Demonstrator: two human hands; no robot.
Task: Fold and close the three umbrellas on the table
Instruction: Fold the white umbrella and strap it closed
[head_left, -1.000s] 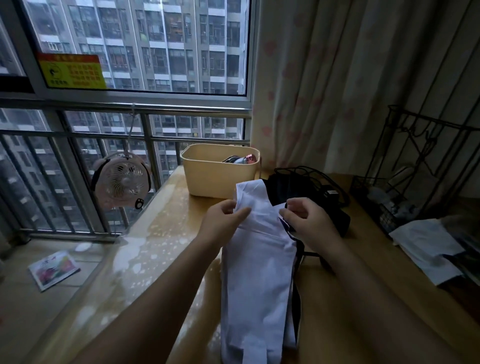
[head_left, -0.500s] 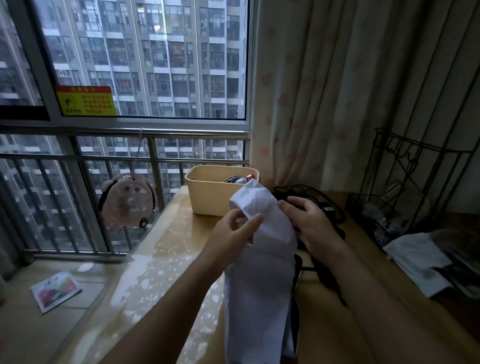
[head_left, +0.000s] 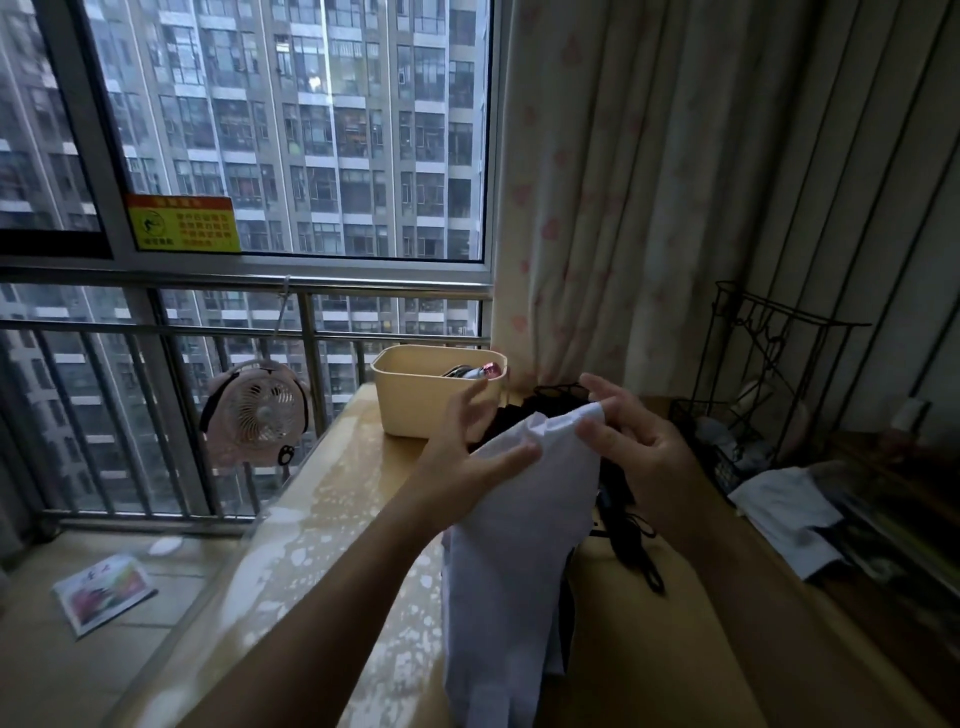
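On table, umbrella between left hand and right hand, another umbrella just behind it, bin at far edge, wire rack at right, fan on railing left of table, booklet on floor.

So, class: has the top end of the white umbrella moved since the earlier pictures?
Yes. The tip of the white umbrella overlapped the beige basket before; now it lies right of it.

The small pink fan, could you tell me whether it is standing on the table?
No, the fan hangs from the window railing, off the left edge of the table.
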